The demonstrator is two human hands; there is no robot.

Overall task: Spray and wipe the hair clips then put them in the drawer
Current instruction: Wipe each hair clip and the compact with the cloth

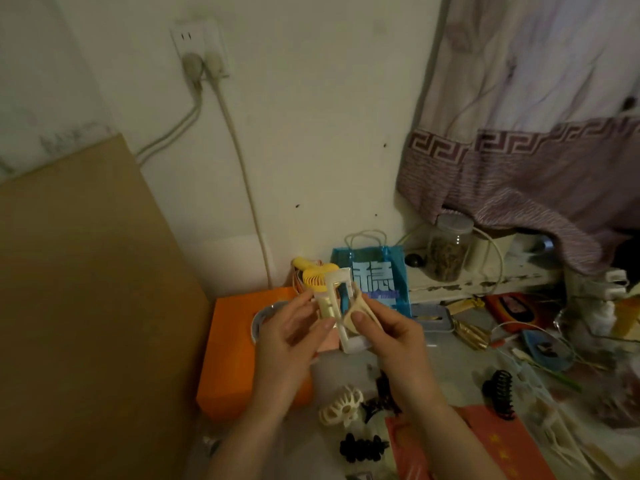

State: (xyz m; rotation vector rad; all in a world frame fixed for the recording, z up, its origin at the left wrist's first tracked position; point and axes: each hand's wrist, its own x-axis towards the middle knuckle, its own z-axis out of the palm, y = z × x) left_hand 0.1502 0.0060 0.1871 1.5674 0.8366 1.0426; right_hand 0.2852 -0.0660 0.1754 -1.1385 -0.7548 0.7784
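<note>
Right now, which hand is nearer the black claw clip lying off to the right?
Right. The right hand is left of and above the black claw clip; the left hand is farther left, beyond it.

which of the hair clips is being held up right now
The large cream rectangular clip, pinched between left hand and right hand. The cream flower clip and black claw clips lie on the table.

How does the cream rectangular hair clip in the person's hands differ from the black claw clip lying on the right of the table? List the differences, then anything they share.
The cream rectangular clip is pale; the black claw clip is dark. The cream clip is an open rectangular frame; the black one has curved, interlocking teeth. The cream clip is held up by the left hand and right hand; the black one lies on the table, untouched. Both are hair clips.
</note>
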